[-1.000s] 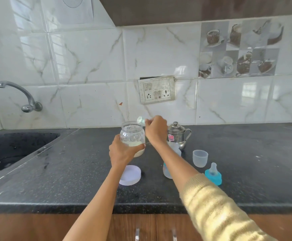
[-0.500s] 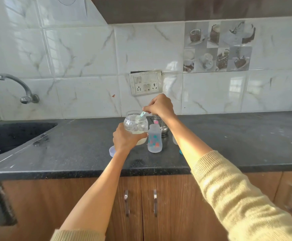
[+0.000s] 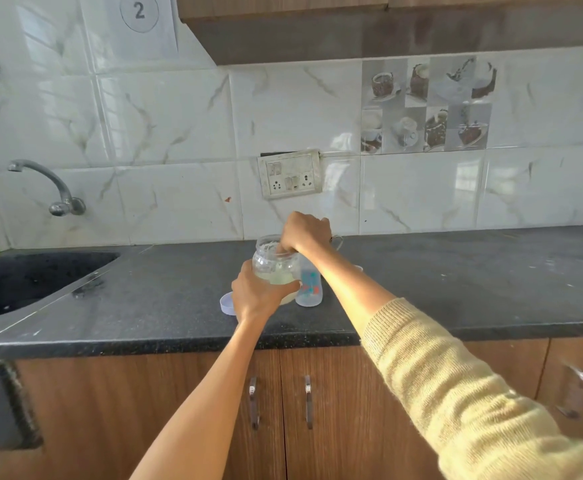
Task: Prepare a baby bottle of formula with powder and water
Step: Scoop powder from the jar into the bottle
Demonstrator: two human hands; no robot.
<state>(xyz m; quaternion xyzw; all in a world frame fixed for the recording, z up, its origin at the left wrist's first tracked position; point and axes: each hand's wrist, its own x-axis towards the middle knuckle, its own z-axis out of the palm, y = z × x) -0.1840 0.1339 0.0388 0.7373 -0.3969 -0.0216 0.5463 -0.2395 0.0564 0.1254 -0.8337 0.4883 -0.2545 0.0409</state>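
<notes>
**Scooping powder from the jar**

The left hand [image 3: 255, 296] wraps around the glass jar [image 3: 274, 263] and lifts it off the table [image 3: 165, 306], so it stays steady and close. The right hand [image 3: 305, 233] dips its fingers into the jar's open mouth, probably to scoop powder [image 3: 279, 278]; what they pinch is hidden. The baby bottle [image 3: 310, 289] stands open just beside the jar, so the powder has a short trip. The jar's lid [image 3: 226, 303] lies on the table, out of the way.

Wall sheet [image 3: 134, 22] — a circled "2".
</notes>
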